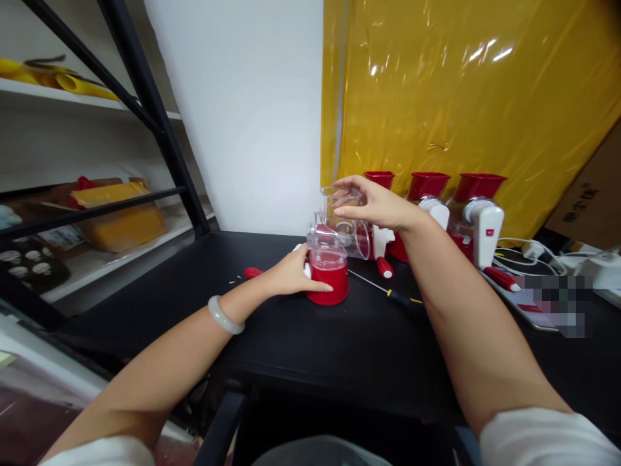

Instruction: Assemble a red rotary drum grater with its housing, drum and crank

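Observation:
A rotary grater stands in front of me on the black table, with a red base (328,285) and a clear plastic housing (334,238) on top. My left hand (294,273) is closed round the left side of the base, its thumb lying across the front. Fingers bent, my right hand (371,202) grips the upper part of the clear housing at its chute; some fingertips show only through the plastic. A red-tipped handle (253,273) sticks out on the left, beyond my left wrist. Just right of the base lies a screwdriver (398,298) with a black and yellow handle.
Behind my right arm stand several similar graters with red hoppers (480,186) and white cranks. A tablet-like device (528,307) and white cables (524,255) lie at the right. Black-framed shelving (167,142) rises on the left, and yellow sheeting (436,90) hangs behind.

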### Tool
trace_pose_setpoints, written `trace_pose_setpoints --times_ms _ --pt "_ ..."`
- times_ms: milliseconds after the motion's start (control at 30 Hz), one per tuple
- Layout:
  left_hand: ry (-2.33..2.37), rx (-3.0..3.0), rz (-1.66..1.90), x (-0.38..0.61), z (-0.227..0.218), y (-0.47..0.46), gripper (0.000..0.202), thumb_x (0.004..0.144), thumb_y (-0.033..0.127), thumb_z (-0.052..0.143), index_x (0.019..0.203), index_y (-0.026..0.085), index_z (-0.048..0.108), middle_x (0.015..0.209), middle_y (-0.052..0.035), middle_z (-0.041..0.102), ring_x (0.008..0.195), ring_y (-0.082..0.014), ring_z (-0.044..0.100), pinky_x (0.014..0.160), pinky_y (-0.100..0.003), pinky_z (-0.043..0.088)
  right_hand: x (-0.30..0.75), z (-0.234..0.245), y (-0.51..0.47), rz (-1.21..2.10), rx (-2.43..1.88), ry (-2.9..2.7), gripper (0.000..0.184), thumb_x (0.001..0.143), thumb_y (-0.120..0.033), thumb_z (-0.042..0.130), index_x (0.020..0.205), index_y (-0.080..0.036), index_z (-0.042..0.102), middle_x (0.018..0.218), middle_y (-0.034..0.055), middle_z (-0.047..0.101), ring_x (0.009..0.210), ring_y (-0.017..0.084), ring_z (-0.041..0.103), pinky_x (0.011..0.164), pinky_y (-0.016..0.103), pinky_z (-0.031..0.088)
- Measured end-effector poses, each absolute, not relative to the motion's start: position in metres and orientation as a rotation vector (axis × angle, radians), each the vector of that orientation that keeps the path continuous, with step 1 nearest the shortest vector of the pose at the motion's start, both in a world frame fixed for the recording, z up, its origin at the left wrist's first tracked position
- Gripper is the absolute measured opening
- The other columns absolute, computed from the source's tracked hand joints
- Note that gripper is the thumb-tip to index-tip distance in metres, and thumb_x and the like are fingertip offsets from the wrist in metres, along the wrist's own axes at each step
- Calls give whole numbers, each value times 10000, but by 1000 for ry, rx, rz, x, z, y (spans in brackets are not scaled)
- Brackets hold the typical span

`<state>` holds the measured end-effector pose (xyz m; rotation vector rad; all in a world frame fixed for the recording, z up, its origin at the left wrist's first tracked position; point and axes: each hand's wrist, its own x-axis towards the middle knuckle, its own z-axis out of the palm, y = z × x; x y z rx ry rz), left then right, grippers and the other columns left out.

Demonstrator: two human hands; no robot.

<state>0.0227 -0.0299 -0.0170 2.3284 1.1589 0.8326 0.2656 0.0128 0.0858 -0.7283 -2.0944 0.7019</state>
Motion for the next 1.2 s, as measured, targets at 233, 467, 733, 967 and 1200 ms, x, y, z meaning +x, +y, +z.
trace_pose_setpoints --times_ms 233,467,733,967,1200 --pt "1135 2319 852 23 -18 -31 1007 606 532 872 1418 159 409 1388 -206 560 1270 -394 555 1086 -574 418 250 101 -21 318 -1128 -2075 852 636 -582 794 1305 -118 542 1146 165 643 990 311 638 848 461 525" --pt "1055 2341 877 23 -18 -33 929 648 517 856 1406 190 431 1371 -160 586 1249 -362 575 1082 -539 435 235 106 -46 -19 -1231 -2122 844 744 -666 678 1417 -174 547 1193 171 643 1079 349 607 865 456 489" --pt "1118 2336 848 23 -18 -32 797 626 538 859 1274 193 547 1242 -114 657 1143 -336 627 996 -491 490 227 109 -58 -282 -1358 -2137 841 780 -826 510 1335 -209 648 1084 161 706 975 348 664 823 456 489" --pt "1155 2359 826 24 -13 -35 808 623 557 855 1273 195 540 1217 -116 656 1116 -334 628 982 -488 490 235 113 -58 -276 -1324 -2223 891 841 -842 352 1358 -173 632 1149 155 723 1065 351 665 876 451 486" --pt "1135 2344 828 25 -14 -34 784 620 553 856 1241 187 549 1204 -121 658 1100 -336 634 983 -495 491 247 118 -56 -146 -1242 -2279 813 843 -783 454 1377 -191 612 1302 132 673 1171 339 631 953 445 473"
